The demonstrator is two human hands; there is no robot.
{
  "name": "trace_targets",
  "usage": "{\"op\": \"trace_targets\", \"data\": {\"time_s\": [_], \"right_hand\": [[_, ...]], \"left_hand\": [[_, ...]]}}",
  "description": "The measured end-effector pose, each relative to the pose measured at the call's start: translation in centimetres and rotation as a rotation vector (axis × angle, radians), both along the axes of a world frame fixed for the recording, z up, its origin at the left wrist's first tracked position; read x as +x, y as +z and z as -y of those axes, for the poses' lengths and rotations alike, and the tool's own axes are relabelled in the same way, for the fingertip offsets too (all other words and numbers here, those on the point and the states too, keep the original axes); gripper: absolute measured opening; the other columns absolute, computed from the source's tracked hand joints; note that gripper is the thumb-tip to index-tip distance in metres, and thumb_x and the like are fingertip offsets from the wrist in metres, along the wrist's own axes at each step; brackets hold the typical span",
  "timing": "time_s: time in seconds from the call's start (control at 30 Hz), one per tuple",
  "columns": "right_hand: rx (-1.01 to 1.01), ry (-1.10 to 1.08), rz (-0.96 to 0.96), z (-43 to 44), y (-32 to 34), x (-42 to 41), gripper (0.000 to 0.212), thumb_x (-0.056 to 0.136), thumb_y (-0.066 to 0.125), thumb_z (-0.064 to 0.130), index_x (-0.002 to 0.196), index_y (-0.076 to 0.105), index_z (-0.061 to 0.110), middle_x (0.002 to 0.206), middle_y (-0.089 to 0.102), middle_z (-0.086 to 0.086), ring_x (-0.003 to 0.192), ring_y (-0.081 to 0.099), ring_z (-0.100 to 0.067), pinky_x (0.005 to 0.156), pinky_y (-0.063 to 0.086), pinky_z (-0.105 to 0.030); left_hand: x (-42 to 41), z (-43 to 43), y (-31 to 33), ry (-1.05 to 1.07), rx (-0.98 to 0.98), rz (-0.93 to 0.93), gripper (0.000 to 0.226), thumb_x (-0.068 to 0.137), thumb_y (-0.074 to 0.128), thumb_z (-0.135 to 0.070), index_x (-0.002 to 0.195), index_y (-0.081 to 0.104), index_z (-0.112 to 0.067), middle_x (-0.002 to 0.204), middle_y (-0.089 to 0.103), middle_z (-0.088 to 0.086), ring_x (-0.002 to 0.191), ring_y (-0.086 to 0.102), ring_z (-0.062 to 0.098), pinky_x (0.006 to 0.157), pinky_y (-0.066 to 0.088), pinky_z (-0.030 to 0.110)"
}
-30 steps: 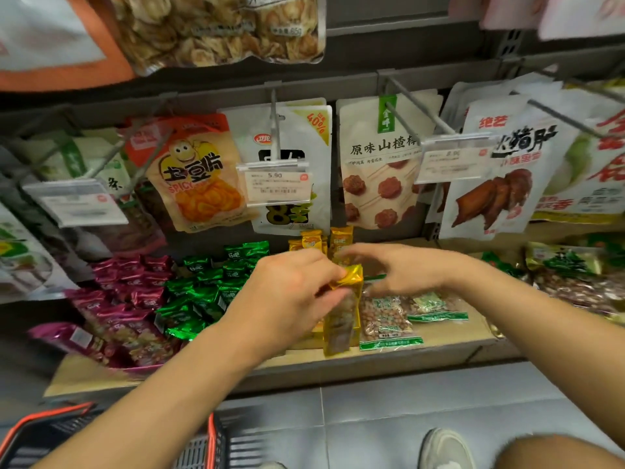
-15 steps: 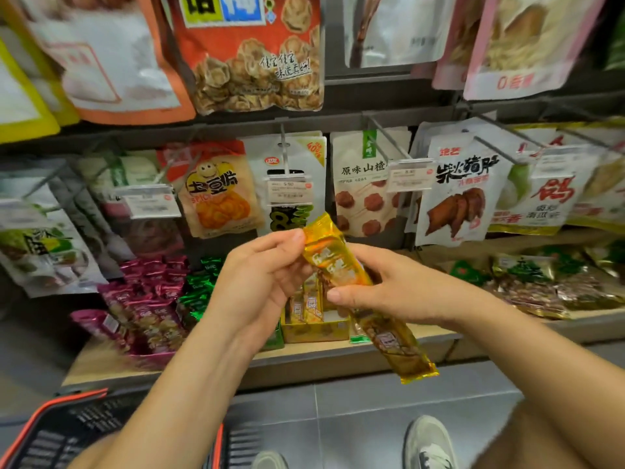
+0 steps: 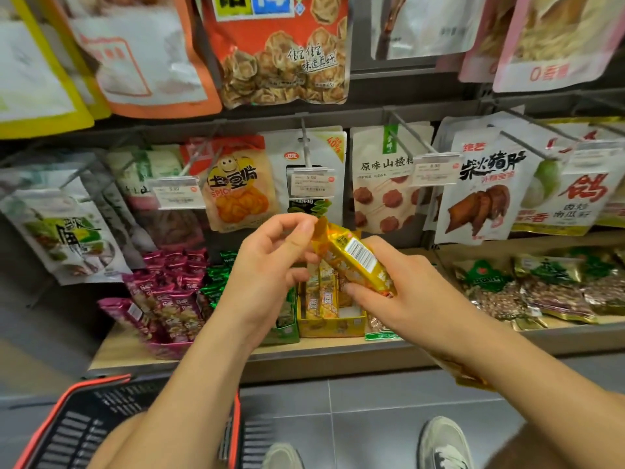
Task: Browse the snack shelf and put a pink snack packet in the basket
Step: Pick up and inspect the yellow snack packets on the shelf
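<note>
The yellow packet (image 3: pixel 358 262) at centre is glossy, crinkled foil-like film; the pink packets (image 3: pixel 169 292) at nine o'clock have a metallic sheen; the shelf board (image 3: pixel 209 355) looks like matt pale wood; the hooks (image 3: pixel 412 132) at one o'clock are dull metal; the basket (image 3: pixel 77 431) at seven o'clock is matt plastic; the floor tiles (image 3: pixel 389 411) are smooth.

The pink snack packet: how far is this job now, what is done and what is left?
Done: only browsing. In hand: the left hand and right hand both hold a yellow packet, barcode side up, not a pink one. Left: the pink packets lie on the shelf to the left, untouched; one must be taken and put in the basket, whose visible part shows no packet.
</note>
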State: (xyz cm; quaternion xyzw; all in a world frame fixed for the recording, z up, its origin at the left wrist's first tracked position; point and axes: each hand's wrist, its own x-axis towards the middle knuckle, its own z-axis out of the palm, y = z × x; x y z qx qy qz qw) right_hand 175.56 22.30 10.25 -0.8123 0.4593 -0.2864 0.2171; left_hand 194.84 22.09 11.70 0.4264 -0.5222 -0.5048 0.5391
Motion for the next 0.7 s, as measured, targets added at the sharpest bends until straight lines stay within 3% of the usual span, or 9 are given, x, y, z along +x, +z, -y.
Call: {"op": "trace_targets", "data": {"time_s": [0.1,0.17,0.23,0.33,0.43,0.53,0.7], "right_hand": [[-0.130,-0.066,-0.201,-0.2,-0.1,0.1,0.038,0.089,0.055,0.048,0.121,0.036,0.038,0.082,0.065,0.009,0.067,0.063,-0.014,0.059,0.053,-0.041],[-0.241,-0.099,-0.324,-0.3,-0.3,0.4,0.043,0.089,0.053,0.049,0.124,0.033,0.035,0.087,0.066,0.007,0.071,0.064,-0.020,0.059,0.053,-0.041],[-0.277,-0.076,-0.322,-0.3,-0.2,0.3,0.047,0.088,0.053,0.052,0.126,0.033,0.032,0.094,0.066,0.007,0.077,0.064,-0.023,0.062,0.052,-0.041],[0.040,0.094,-0.101,-0.1,0.0,-0.1,0.057,0.087,0.061,0.054,0.133,0.029,0.044,0.106,0.065,0.012,0.086,0.066,-0.014,0.073,0.054,-0.041],[0.524,0.261,0.138,-0.1,0.3,-0.5,0.056,0.085,0.064,0.050,0.133,0.035,0.050,0.100,0.067,0.009,0.071,0.069,-0.015,0.061,0.058,-0.031],[0.572,0.288,0.202,0.1,0.6,-0.7,0.043,0.088,0.054,0.050,0.123,0.050,0.026,0.075,0.062,0.010,0.060,0.063,-0.009,0.055,0.053,-0.026],[0.516,0.215,0.241,0.2,0.3,-0.2,0.046,0.090,0.044,0.053,0.103,0.053,0.010,0.069,0.058,0.007,0.061,0.061,-0.007,0.053,0.048,-0.019]], "left_hand": [[-0.6,-0.3,-0.3,0.027,-0.057,0.119,0.024,0.074,0.077,-0.046,0.092,0.075,-0.031,0.081,0.070,-0.009,0.074,0.060,0.001,0.057,0.045,0.014],[-1.5,-0.4,-0.6,0.131,-0.083,0.117,0.012,0.077,0.077,-0.031,0.088,0.077,-0.024,0.071,0.071,-0.010,0.061,0.059,-0.004,0.055,0.044,0.010],[-1.8,-0.3,-0.7,0.188,-0.046,0.038,0.007,0.082,0.072,-0.018,0.084,0.079,-0.017,0.071,0.072,-0.005,0.061,0.060,-0.001,0.057,0.046,0.013],[-1.2,0.1,-0.6,0.203,0.005,-0.090,0.015,0.085,0.068,-0.018,0.075,0.080,-0.015,0.080,0.074,0.006,0.077,0.064,0.012,0.070,0.052,0.023],[-0.4,0.3,-0.4,0.256,0.034,-0.221,0.023,0.087,0.065,-0.018,0.069,0.078,-0.013,0.076,0.073,0.005,0.074,0.067,0.009,0.065,0.052,0.018],[0.0,0.3,-0.4,0.267,0.035,-0.271,0.031,0.091,0.060,-0.020,0.065,0.078,-0.016,0.071,0.073,0.000,0.069,0.067,0.004,0.061,0.051,0.015],[0.0,0.3,-0.4,0.201,0.043,-0.268,0.024,0.079,0.066,-0.040,0.077,0.079,-0.020,0.077,0.072,-0.003,0.072,0.065,0.003,0.063,0.051,0.015]]}}
